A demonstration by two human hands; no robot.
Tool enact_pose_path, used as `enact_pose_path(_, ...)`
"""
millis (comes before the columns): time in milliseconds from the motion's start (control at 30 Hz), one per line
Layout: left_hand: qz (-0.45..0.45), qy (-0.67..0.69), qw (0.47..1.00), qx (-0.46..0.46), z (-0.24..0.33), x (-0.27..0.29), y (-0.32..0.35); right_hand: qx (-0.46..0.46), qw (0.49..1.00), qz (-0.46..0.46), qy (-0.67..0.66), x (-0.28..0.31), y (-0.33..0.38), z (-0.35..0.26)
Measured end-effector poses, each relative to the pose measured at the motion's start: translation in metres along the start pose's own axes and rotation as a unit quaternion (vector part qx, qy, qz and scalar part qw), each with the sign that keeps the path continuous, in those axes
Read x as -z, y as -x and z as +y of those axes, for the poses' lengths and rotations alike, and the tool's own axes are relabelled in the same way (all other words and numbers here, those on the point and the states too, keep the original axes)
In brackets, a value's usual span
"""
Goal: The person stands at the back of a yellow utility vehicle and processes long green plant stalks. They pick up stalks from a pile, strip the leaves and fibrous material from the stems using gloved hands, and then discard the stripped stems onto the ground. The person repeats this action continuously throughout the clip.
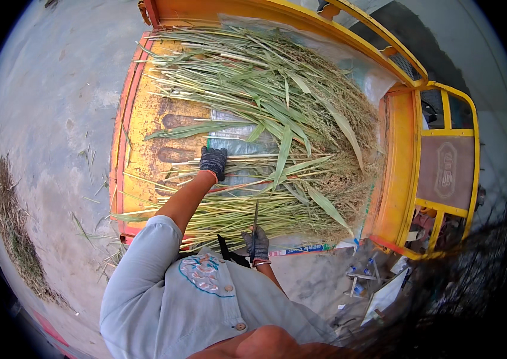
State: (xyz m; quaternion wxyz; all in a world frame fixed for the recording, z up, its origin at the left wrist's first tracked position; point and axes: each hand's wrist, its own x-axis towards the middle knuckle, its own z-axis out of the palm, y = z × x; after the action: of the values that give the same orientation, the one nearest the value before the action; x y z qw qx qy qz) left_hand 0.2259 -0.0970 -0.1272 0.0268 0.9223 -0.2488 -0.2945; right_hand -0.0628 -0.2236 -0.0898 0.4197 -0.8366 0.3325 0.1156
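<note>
Long green cut stalks (223,206) with feathery seed heads (337,179) lie in two heaps across a yellow cart bed. My left hand (213,163), in a dark grey glove, reaches over the nearer heap. Its fingers curl down over several stalks at that heap's far edge; the fingertips are partly hidden. Close to my body, at the near side of the bed, my gloved right hand (256,243) is closed round a knife. The thin dark knife blade (256,216) points away from me over the stalks. Farther off lies the other heap of stalks (229,72).
The cart bed (140,119) is rusty yellow metal with a red left edge. Plastic sheeting (235,134) shows between the heaps. A yellow-framed cab (445,167) stands at the right. Dried plant scraps (17,233) lie on the concrete at left; assorted clutter (364,281) sits at lower right.
</note>
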Motion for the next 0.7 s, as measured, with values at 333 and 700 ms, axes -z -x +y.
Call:
enact_pose_path(333, 0.091, 0.064, 0.982, -0.153, 0.024, -0.018, 0.061, 0.027, 0.998, 0.005, -0.048, -0.012, -0.001, 0.005)
enact_pose_path(700, 0.084, 0.027, 0.981, -0.174, 0.001, -0.011, 0.043, 0.027, 0.998, -0.053, -0.004, 0.026, 0.016, 0.014)
